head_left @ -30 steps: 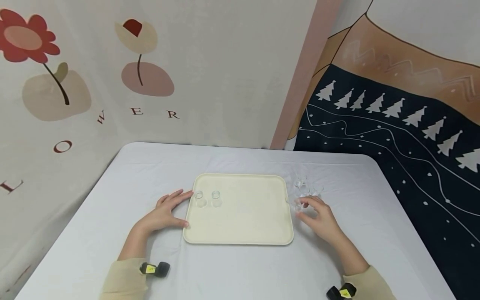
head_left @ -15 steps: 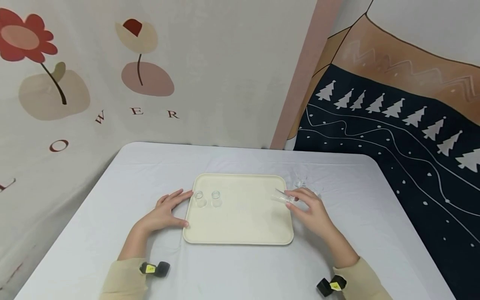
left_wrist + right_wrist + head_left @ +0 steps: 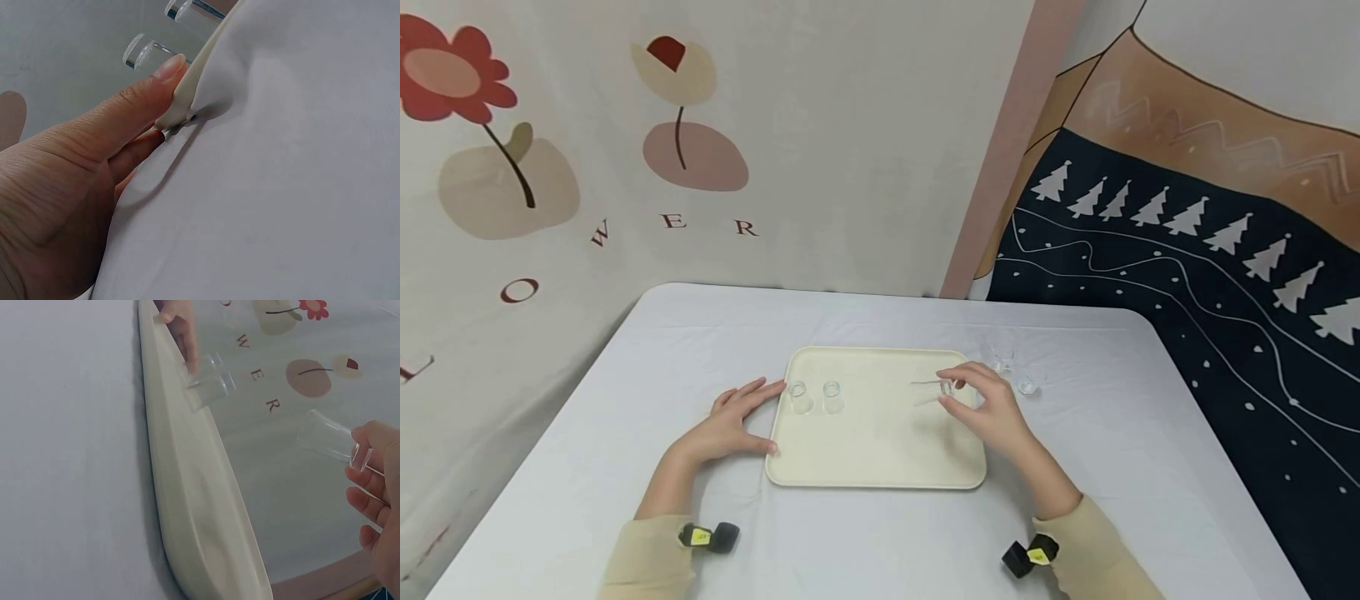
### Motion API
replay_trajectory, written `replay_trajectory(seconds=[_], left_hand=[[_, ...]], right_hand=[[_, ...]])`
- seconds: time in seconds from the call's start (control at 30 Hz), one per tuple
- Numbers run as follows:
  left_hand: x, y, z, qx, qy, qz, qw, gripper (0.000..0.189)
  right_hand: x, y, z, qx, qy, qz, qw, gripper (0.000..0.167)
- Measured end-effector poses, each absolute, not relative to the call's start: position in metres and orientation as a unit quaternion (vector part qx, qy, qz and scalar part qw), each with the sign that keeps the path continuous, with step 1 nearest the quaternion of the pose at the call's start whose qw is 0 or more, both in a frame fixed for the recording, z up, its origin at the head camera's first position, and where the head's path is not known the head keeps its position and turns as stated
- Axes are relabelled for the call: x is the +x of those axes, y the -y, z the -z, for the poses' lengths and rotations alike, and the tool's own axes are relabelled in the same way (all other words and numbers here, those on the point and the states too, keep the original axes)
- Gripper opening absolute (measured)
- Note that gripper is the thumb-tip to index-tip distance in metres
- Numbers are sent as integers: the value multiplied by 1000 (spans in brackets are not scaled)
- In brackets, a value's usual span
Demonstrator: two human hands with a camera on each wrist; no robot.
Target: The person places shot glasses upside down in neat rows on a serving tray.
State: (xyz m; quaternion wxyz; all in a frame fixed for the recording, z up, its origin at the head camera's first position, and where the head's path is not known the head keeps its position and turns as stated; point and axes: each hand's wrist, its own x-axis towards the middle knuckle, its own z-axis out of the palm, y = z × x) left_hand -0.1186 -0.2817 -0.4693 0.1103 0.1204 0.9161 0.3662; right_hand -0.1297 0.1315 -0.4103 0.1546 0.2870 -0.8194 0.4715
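Note:
A cream tray (image 3: 880,450) lies on the white-covered table. My left hand (image 3: 722,429) has its thumb and fingers spread along the tray's left edge, the thumb resting against the rim. Just inside that edge stand two small clear shot glasses, one on the left (image 3: 801,400) and one on the right (image 3: 832,400), thick bases up. Over the tray's right part, my right hand (image 3: 988,408) pinches another clear shot glass (image 3: 331,436) by its thick base, between thumb and fingers. This glass is tipped sideways, its mouth pointing left.
More clear glasses (image 3: 1002,360) stand on the table beyond the tray's back right corner, with one glass (image 3: 1028,385) nearer my right hand. Behind the table hangs a printed curtain (image 3: 850,167). Black wrist cameras (image 3: 724,538) sit on both sleeves.
My right hand has lifted a shot glass from the group at the right and carried it left over the tray, tilting it sideways. The left hand stays at the tray's edge.

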Motion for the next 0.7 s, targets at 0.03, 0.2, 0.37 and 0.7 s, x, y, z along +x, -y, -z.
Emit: replay_trajectory(seconds=[0.03, 0.2, 0.37, 0.7], left_hand=[[-118, 282, 469, 119, -916, -366, 111, 102], [-118, 281, 469, 120, -917, -364, 108, 102], [-117, 280, 468, 122, -916, -366, 110, 102], [-116, 281, 466, 120, -916, -366, 110, 101]], right_hand=[[-133, -129, 415, 289, 817, -474, 155, 32], [-141, -113, 424, 302, 800, -498, 146, 33], [-145, -94, 430, 301, 792, -515, 131, 31], [-150, -59, 436, 293, 780, -543, 107, 28]])
